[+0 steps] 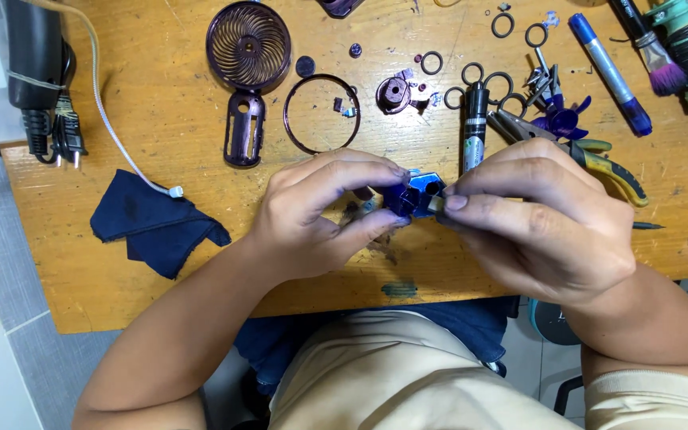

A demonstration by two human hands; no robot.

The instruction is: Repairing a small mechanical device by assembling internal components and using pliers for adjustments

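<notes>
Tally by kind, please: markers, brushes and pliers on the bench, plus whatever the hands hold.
Markers: 2 (blue marker, black marker)
Brushes: 1 (brush)
Pliers: 1 (pliers)
Blue part, pinched between left hand and right hand: 1
Total: 5

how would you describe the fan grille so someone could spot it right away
Start at the wooden table and look to its far edge, left of centre. The fan grille lies flat there, a dark purple round cage with spiral ribs, just above a slotted purple handle piece. Unlike the bare ring beside it, it is filled with ribs.
</notes>
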